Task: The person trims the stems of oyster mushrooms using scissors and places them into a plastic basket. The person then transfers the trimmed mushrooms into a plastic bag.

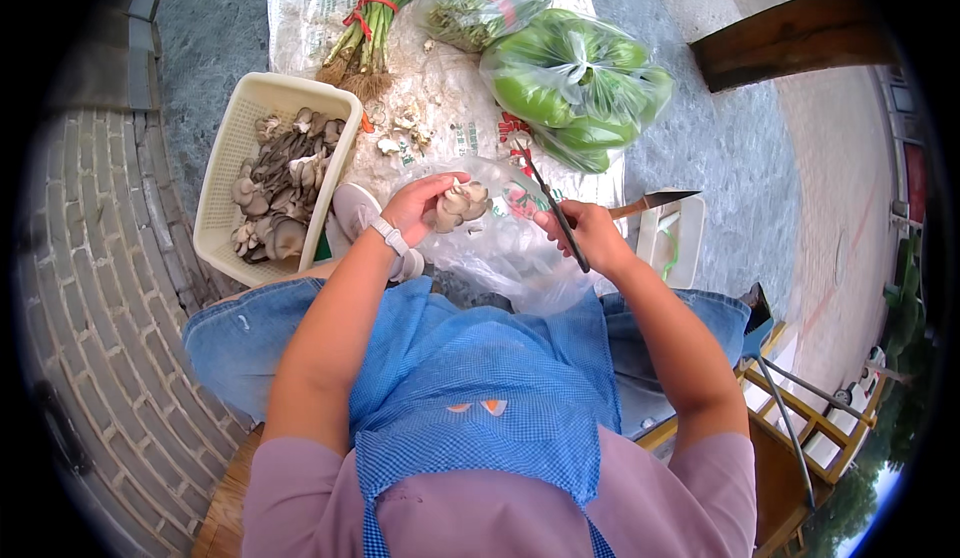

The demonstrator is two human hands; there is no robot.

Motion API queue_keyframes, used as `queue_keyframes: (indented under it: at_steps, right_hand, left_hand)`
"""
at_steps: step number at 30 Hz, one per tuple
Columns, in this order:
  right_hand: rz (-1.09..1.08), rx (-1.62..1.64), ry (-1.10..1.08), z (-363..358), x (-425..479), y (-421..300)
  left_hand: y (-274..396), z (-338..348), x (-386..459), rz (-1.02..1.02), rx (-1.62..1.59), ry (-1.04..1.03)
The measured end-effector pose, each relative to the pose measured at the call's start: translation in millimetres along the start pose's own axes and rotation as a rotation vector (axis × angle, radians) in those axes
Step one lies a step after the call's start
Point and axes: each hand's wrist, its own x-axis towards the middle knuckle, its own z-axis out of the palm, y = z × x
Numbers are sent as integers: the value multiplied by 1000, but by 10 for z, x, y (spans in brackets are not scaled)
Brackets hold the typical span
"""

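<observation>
My left hand (420, 205), with a pale watch on its wrist, holds a small cluster of oyster mushrooms (460, 206). To its right, my right hand (592, 235) is closed around a long dark metal tool (551, 201), its narrow end pointing up and left. This tool looks like scissors seen edge-on, though I cannot tell surely. A knife (660, 200) with a wooden handle extends right from behind that hand; whether the hand also grips it is hidden. Beneath both hands spreads a clear plastic bag (517, 273). At left, a cream plastic basket (214, 205) contains more oyster mushrooms (281, 175).
A white woven sack (300, 32) covers the ground ahead. On it are tied green onions (375, 25), bagged greens (480, 14), bagged green peppers (577, 92) and mushroom scraps (405, 126). A white container (686, 246) stands at right, below a wooden beam (795, 36).
</observation>
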Motion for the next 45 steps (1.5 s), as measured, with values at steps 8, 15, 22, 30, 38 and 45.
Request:
queue_keyframes:
  at_steps: [8, 15, 22, 30, 38, 45]
  right_hand:
    - [-207, -512, 6, 76, -353, -150]
    - [-310, -524, 18, 146, -380, -73]
    - [-214, -374, -140, 82, -330, -66]
    - [-390, -561, -103, 134, -296, 9]
    - [-509, -566, -50, 192, -279, -7]
    - [-490, -633, -38, 247, -247, -52]
  left_hand:
    - [-29, 331, -262, 251, 678, -14]
    - [-67, 332, -378, 376, 691, 131]
    - [-58, 463, -501, 195, 598, 38]
    - [-90, 578, -490, 183, 754, -78]
    - [-92, 504, -471, 120, 655, -78]
    - [-55, 585, -512, 54, 565, -110]
